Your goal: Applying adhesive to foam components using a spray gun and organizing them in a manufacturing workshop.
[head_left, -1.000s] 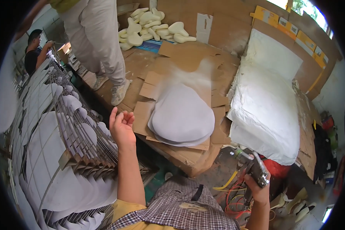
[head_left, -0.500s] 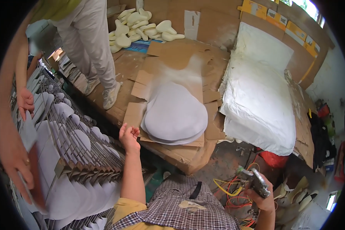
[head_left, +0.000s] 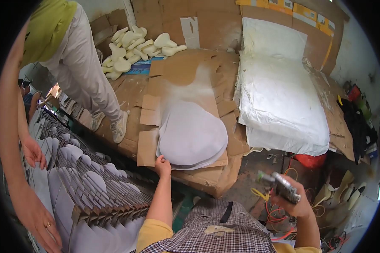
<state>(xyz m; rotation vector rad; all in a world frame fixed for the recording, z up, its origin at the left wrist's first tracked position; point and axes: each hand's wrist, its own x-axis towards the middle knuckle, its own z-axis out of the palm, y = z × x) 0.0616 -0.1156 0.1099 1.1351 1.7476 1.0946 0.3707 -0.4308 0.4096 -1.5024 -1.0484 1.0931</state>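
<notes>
A stack of grey, saddle-shaped sheets [head_left: 193, 134] lies on the cardboard-covered table in front of me. At its near left corner, my left hand [head_left: 163, 166] is closed in a pinch on the edge of a sheet; how many layers it grips cannot be made out. My right hand [head_left: 292, 200] is wrapped round a metal spray gun [head_left: 286, 188], held off to the right of the stack. The spray gun's nozzle end points left toward the table and is blurred.
On the left stands a wire rack [head_left: 101, 211] holding many grey sheets, with a co-worker's hands [head_left: 34, 152] at it. That person stands on cardboard [head_left: 133, 126]. Cream saddle pads [head_left: 133, 46] lie behind. To the right are a white-covered surface [head_left: 283, 101] and floor hoses [head_left: 270, 215].
My left hand has moved from beside the stack to its near left corner, and its fingers have closed. The spray gun has shifted slightly. The co-worker's hands have moved down along the rack.
</notes>
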